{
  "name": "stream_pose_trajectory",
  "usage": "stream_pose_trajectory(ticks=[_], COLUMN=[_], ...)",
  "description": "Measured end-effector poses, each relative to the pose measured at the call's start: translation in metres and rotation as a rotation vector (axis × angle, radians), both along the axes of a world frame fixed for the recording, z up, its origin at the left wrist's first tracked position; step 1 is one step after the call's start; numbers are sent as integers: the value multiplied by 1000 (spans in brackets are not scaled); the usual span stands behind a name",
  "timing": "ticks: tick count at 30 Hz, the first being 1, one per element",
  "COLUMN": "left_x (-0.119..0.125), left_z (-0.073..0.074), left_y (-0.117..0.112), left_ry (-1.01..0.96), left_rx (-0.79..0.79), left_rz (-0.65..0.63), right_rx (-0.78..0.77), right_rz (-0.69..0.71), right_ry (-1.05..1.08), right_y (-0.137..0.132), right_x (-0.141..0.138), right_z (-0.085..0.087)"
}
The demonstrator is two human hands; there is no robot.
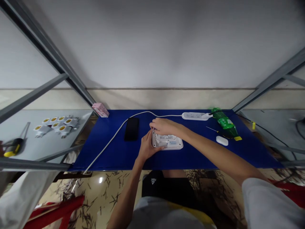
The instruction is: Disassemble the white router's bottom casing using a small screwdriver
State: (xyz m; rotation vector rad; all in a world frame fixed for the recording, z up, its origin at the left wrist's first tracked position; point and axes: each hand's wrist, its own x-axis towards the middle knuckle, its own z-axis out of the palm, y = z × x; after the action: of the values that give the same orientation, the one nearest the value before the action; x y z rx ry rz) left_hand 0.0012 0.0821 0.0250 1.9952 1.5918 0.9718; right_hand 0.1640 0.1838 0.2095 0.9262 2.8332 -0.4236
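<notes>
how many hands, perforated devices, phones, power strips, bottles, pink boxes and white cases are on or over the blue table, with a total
Hands: 2 (left hand, right hand)
Perforated device: 1
Phone: 1
Power strip: 1
Bottle: 1
Pink box: 1
White case: 1
Total: 8

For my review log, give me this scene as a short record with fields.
Surface: blue tabletop
Left hand: grips the left side of a white perforated device
Right hand: fingers at the device's upper left corner; what they pinch is unclear
Left of device: black phone; pink box at the back corner
Right of device: green bottle on its side, white case
Behind: white power strip with cable
</notes>
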Motion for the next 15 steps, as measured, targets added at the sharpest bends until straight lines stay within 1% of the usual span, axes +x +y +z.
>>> stream_pose_trajectory(ticks=[3, 8, 12, 15], left_x=[0, 1, 0, 0], left_z=[0, 0, -2, -1], left_y=[0, 0, 0, 0], left_ry=[7, -1, 7, 12], left_rx=[-3, 11, 2, 11], left_rz=[9, 5, 5, 1], right_rx=[5, 34, 34, 51], right_rz=[7, -48, -24, -41], right_ry=[-32, -50, -48, -74], right_y=[1, 1, 0, -1], right_x=[-1, -4, -6, -8], right_z=[-1, 1, 1, 0])
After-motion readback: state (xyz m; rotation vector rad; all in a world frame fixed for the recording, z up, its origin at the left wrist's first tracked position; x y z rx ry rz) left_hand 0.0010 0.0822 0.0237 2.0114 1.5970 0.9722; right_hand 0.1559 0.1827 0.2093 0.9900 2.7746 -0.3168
